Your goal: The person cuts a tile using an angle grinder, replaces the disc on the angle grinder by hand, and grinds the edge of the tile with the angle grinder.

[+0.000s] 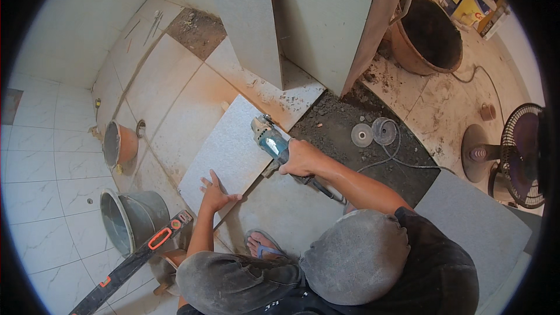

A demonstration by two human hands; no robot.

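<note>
Knees (356,259) bent at the near side, with one sandalled foot (261,244) on the floor (274,197), just short of the tile (219,149). My left hand (217,194) rests on the tile's near left end, fingers spread and gripping nothing, thumb reaching to the near edge. The tile itself is pale and lies flat ahead of me, spanning from left hand to grinder (272,141). My right hand (303,157) is closed around the grinder, whose head lies at the tile's far right edge; whether the blade touches, I cannot tell. Step in hand, as I judge it: cutting along that edge. The next move calls for a steady left palm, well apart from the head, and even guidance from the right. To the right, the cord (408,165) crosses the soil (332,118) near a loose disc (361,135); slack there could snag. Edges: the upright slab (251,23) has its lower corner near the grinder's head, limiting travel away from me. Leftward, room extends over the floor toward the small bucket (128,144). Farthest, the large bucket (402,52) stands well apart.
</note>
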